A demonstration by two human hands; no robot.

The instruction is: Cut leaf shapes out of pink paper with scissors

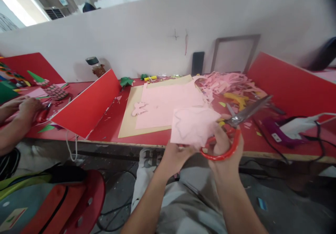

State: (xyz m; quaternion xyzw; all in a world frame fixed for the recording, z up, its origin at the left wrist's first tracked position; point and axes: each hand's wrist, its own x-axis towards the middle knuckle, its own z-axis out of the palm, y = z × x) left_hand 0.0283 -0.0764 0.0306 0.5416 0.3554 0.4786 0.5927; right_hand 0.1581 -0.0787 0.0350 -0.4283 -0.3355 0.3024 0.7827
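A piece of pink paper (193,125) with a wavy outline drawn on it is pinched at its lower edge by my left hand (181,157). My right hand (227,146) is wrapped round red-handled scissors (223,153), whose blades point up and to the right, apart from each other. The right fingers are also near the paper's right edge; whether they touch it I cannot tell. Behind the held piece, a larger pink sheet (168,101) lies on a tan board (127,122), with a small cut pink shape (140,108) at its left.
Shredded pink strips (225,82) are heaped at the back right. A yellow tool (237,99) and a purple device (280,132) lie to the right. Red dividers (89,104) stand on both sides. Another person's hands (26,108) work at the far left.
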